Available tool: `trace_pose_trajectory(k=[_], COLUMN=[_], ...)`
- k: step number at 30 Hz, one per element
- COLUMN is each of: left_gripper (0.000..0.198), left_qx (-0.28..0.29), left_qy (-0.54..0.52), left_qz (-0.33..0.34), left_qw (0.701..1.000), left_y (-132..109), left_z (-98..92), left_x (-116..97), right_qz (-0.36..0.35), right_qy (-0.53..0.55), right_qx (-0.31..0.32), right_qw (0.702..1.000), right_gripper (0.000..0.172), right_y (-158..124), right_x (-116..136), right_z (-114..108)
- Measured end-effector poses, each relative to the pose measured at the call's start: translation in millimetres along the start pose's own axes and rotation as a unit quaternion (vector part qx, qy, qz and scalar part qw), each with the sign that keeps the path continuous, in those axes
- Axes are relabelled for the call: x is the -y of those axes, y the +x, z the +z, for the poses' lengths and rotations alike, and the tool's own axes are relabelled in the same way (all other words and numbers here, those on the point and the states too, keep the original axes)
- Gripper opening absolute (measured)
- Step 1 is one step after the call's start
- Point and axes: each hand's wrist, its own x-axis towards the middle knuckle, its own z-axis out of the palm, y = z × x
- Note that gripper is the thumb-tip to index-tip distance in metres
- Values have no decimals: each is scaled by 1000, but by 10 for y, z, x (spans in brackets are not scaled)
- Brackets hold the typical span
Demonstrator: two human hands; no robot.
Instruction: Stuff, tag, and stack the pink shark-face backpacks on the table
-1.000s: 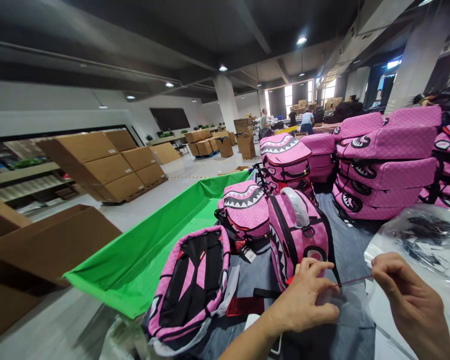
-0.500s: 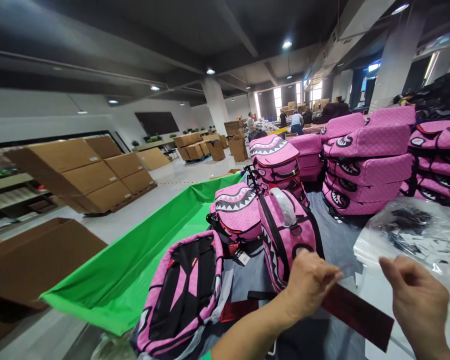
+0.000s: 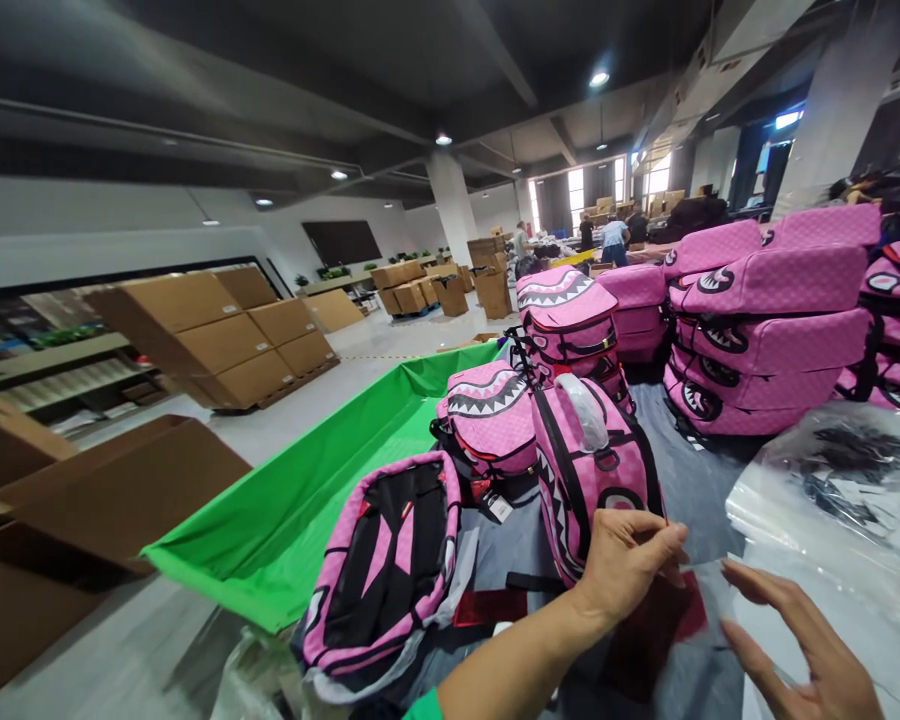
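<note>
My left hand (image 3: 628,565) pinches the top of a dark red tag (image 3: 652,630), which hangs below it with thin clear film beside it. My left fingers are next to a pink shark-mouth backpack (image 3: 589,470), whose handle is wrapped in clear plastic. My right hand (image 3: 799,640) is open, holds nothing, and is nearest to a large clear plastic bag (image 3: 832,480). A second backpack (image 3: 379,560) lies to the left with its black back panel up.
A grey sheet (image 3: 709,480) covers the work surface. Stacked pink backpacks (image 3: 769,330) rise behind it, beside a green-lined bin (image 3: 292,520). Cardboard boxes (image 3: 202,335) stand on pallets at left, and several people (image 3: 613,240) work far back.
The dark red tag now hangs below my left hand instead of extending right of it. My right hand has moved down and left, with its fingers spread.
</note>
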Motion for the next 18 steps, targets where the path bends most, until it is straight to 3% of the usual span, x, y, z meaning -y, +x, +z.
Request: trace_pose_trajectory(k=[3,6,8,10,13,15,18], left_gripper=[61,55,53,52,50,43,29], left_qx=[27,-1,-35,-53,-99,-150,-168], left_qy=[6,142,215,221,269,398,569], left_qz=[19,169,244,252,245,288,369], left_qw=[999,975,945,941,926,858,715], left_y=[-93,-225,-285,-279,-104,107,443], left_z=[43,43,-9,-122,-386,-571,-768], left_x=[-73,-100,-75,-36,-2,-2,-3], right_qz=[-13,62,114,149,196,223,244], right_qy=[39,146,220,270,284,254,218], right_qx=[20,104,197,259,241,229,266], right_qw=[999,982,949,915,907,913,907], right_gripper=[42,35,31,36,44,55,69], right_y=[159,187,167,161,238,334,451], right_x=[-6,-58,-111,-172,-264,-326,-417], right_z=[179,290,328,364,455,553,744])
